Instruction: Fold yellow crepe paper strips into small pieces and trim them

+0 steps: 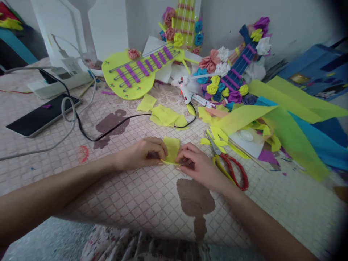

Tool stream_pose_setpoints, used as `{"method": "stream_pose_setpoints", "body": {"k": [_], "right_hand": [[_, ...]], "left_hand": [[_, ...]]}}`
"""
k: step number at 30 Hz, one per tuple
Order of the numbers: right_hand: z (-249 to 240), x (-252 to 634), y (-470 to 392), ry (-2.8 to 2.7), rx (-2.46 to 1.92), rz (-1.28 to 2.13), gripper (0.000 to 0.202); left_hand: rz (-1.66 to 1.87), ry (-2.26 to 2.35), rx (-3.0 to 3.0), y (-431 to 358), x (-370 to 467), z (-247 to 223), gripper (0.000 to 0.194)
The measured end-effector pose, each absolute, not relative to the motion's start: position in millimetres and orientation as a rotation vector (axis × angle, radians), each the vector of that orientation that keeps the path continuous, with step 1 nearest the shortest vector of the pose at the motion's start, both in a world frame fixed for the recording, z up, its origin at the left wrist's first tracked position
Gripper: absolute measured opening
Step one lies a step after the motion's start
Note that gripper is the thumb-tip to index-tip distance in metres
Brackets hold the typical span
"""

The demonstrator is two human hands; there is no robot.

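Observation:
A small piece of yellow crepe paper (172,148) lies between my hands, its near edge folded or rolled up. My left hand (148,151) pinches the left end of that edge. At the right end, the fingers of my right hand (197,163) are closed on the same edge. Scissors (228,165) with red and yellow handles rest just right of my right hand. Beyond the hands lies a loose pile of yellow paper pieces (164,115).
A white glue gun (185,87) stands behind the pile, its black cord (116,127) crossing the table to a power strip (58,79). A dark tablet-like slab (40,114) lies left. Paper guitars, including a yellow one (130,74), are at the back; crepe sheets (293,134) spread right.

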State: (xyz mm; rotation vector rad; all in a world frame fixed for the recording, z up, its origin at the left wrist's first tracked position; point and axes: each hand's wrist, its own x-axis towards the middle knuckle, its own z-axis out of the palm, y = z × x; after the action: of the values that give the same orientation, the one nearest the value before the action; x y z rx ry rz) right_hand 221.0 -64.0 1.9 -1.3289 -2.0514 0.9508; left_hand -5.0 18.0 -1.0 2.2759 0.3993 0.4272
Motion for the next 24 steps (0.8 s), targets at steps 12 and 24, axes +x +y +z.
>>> {"method": "stream_pose_setpoints", "body": {"k": [12, 24], "right_hand": [[4, 216, -63, -2.077, -1.343, 0.942, 0.008], [-5, 208, -67, -2.056, -1.406, 0.814, 0.012]], "left_hand": [[0.475, 0.348, 2.273, 18, -4, -4, 0.011], [0.544, 0.466, 2.33, 9, 5, -9, 0.007]]}}
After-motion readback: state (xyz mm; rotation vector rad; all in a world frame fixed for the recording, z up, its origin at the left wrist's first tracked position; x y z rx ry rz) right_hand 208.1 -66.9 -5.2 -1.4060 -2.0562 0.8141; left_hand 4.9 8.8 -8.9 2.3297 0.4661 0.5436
